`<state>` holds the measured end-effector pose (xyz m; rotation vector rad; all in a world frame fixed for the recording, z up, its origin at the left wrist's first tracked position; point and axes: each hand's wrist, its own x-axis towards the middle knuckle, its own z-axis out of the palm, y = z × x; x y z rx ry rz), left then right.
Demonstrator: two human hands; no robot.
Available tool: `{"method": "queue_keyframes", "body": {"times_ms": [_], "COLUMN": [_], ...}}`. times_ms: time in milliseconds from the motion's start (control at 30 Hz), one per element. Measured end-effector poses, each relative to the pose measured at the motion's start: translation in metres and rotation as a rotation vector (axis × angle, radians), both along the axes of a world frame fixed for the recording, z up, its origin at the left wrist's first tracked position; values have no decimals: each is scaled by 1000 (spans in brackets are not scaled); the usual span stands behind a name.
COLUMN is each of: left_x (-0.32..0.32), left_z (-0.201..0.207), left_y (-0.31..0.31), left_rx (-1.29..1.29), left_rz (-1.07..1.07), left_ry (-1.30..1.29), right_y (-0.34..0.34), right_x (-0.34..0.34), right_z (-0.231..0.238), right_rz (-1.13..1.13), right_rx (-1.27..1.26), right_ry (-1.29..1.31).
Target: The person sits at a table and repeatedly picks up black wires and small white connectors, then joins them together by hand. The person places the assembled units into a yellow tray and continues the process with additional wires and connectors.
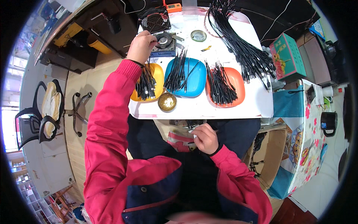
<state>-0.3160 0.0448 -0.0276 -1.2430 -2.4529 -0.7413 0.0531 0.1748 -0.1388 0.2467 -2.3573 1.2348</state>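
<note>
My left hand (141, 46) reaches over the table's far left side, its fingers pinched beside a small round metal pot (164, 40) on a blue-sided unit (163, 53). What those fingers hold is hidden. Low in front of the table's near edge, above my lap, is my right hand (205, 139). Its fingers are curled in, with a small pale bit at the tips that I cannot make out. Black cables with plugs lie in a yellow tray (158, 76), a blue tray (195, 74) and an orange tray (237, 80). An amber round tin (167, 102) stands at the near edge.
A thick bundle of black cables (242, 44) spreads across the white table's right side. Behind the pot stands a black fan (156, 23); a round metal lid (198, 36) lies nearby. A cardboard box (274, 160) is at right, an office chair (50, 112) at left.
</note>
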Motion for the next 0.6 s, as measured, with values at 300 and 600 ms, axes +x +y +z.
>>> {"method": "queue_keyframes", "body": {"times_ms": [300,600], "left_x": [-32,-34], "left_z": [-17,-5], "left_y": [17,32], "left_rx": [-206,-419], "left_rz": [44,97], "left_ry": [27,61], "right_y": [6,7], "right_x": [-4,-5], "right_z": [-15,-18], "right_rz": [11,15], "right_rx": [-67,-125], "right_ry": [-84,-133]}}
